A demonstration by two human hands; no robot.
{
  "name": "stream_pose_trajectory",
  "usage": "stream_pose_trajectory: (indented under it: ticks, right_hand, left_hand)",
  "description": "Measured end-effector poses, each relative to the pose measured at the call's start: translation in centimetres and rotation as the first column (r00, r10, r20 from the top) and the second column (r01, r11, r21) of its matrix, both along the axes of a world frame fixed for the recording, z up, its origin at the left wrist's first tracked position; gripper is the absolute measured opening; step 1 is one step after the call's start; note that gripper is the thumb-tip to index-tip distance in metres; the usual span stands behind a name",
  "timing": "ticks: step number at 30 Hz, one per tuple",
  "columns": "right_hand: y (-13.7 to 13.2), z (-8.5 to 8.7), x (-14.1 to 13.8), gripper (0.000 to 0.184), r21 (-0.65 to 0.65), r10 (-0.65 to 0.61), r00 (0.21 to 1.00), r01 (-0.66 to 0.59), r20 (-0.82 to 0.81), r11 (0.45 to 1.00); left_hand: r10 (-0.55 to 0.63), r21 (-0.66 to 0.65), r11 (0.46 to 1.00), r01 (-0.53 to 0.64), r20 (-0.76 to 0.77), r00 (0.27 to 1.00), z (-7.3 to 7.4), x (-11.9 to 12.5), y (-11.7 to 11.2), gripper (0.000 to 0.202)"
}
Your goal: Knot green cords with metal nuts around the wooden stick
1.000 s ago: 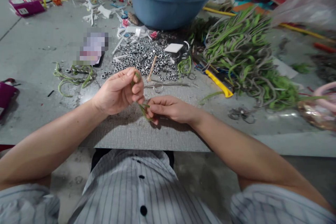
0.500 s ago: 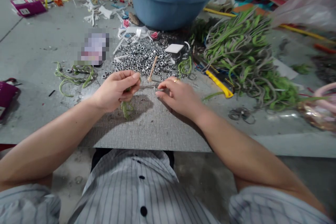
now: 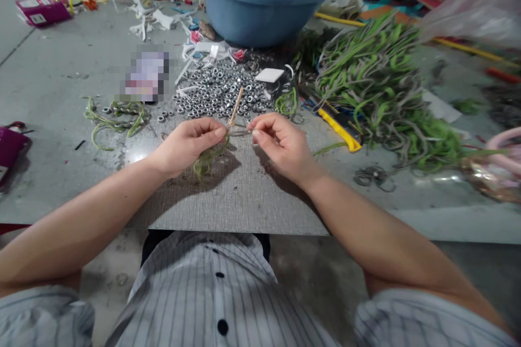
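Note:
My left hand (image 3: 189,143) is closed in a pinch on a cord (image 3: 241,132) whose grey part stretches across to my right hand (image 3: 280,146). Green cord ends (image 3: 202,165) dangle below the left fingers. The right thumb and forefinger pinch the grey end; a tiny shiny spot shows at the fingertips, too small to name. Just beyond the hands lies a heap of metal nuts (image 3: 215,89), with a thin wooden stick (image 3: 236,105) slanting over its near edge. Left of the heap, green cords (image 3: 116,119) lie in a loose tangle.
A blue basin (image 3: 260,16) stands behind the nuts. To the right are a yellow and black utility knife (image 3: 340,129) and a large pile of green and grey cords (image 3: 370,76). Purple packets (image 3: 44,12) lie at the left. The table's front edge runs before my body.
My left hand has turned and shifted slightly right, and my right hand's fingers have spread a little. The grey cord stays between them, and the hands are slightly higher.

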State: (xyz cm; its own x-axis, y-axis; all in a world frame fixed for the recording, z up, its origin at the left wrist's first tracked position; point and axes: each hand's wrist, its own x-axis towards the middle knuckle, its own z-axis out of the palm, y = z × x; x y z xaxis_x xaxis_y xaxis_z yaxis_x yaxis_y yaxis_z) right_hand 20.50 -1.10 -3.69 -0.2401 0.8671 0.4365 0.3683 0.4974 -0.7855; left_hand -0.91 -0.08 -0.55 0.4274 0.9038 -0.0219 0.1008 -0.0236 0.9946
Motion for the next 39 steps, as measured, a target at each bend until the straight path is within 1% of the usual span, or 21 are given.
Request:
stream_pose_trajectory:
  ticks: [1, 3, 4, 6, 8, 10, 12, 18, 21, 23, 30, 35, 39]
  right_hand:
    - [-0.1, 0.1, -0.1, 0.017, -0.068, 0.023, 0.995, -0.030, -0.095, 0.997]
    - [-0.3, 0.2, -0.4, 0.021, -0.208, 0.041, 0.959, -0.103, -0.282, 0.973]
    - [-0.4, 0.3, -0.6, 0.023, -0.270, 0.038, 0.931, -0.145, -0.363, 0.952]
    - [-0.4, 0.4, -0.9, 0.029, -0.381, 0.024, 0.872, -0.238, -0.488, 0.893]
    - [-0.3, 0.6, -1.0, 0.034, -0.466, 0.010, 0.822, -0.333, -0.570, 0.820]
    - [-0.2, 0.7, -1.1, 0.037, -0.518, -0.006, 0.787, -0.401, -0.617, 0.755]
    - [-0.2, 0.8, -1.1, 0.037, -0.545, -0.024, 0.775, -0.422, -0.632, 0.725]
    - [-0.3, 0.8, -1.2, 0.037, -0.567, -0.049, 0.788, -0.397, -0.614, 0.722]
    - [-0.4, 0.8, -1.4, 0.037, -0.573, -0.052, 0.781, -0.409, -0.622, 0.710]
    - [-0.4, 0.7, -1.5, 0.037, -0.570, -0.044, 0.786, -0.407, -0.616, 0.714]
    - [-0.6, 0.5, -1.6, 0.038, -0.525, -0.038, 0.845, -0.295, -0.533, 0.799]
    - [-0.8, 0.7, -1.8, 0.040, -0.505, -0.068, 0.862, -0.229, -0.503, 0.832]
    - [-0.8, 0.8, -2.0, 0.040, -0.503, -0.087, 0.885, -0.177, -0.457, 0.846]
  left_hand:
    - [0.020, 0.042, 0.999, -0.019, -0.033, 0.999, 0.0, 0.0, 0.0, 0.019]
    - [0.052, 0.110, 0.993, -0.039, -0.122, 0.991, -0.1, 0.0, -0.1, 0.018]
    - [0.053, 0.132, 0.991, -0.032, -0.163, 0.985, -0.1, 0.0, -0.2, 0.018]
    - [0.023, 0.144, 0.990, 0.010, -0.225, 0.974, -0.1, 0.1, -0.3, 0.020]
    - [-0.015, 0.118, 0.992, 0.047, -0.255, 0.967, -0.2, 0.2, -0.4, 0.022]
    - [-0.032, 0.082, 0.995, 0.056, -0.263, 0.964, -0.3, 0.3, -0.5, 0.023]
    - [-0.044, 0.050, 0.997, 0.058, -0.250, 0.967, -0.3, 0.4, -0.5, 0.023]
    - [-0.070, -0.013, 0.998, 0.069, -0.201, 0.977, -0.2, 0.7, -0.6, 0.021]
    - [-0.100, -0.030, 0.995, 0.096, -0.178, 0.979, 0.0, 0.8, -0.7, 0.021]
    - [-0.121, -0.032, 0.993, 0.117, -0.179, 0.976, 0.0, 0.8, -0.8, 0.020]
    - [-0.169, -0.002, 0.985, 0.173, -0.234, 0.957, -0.2, 0.7, -0.9, 0.019]
    - [-0.095, 0.133, 0.978, 0.160, -0.398, 0.912, -0.1, 0.8, -1.2, 0.015]
    - [-0.109, 0.138, 0.972, 0.191, -0.454, 0.884, 0.2, 1.0, -1.3, 0.012]
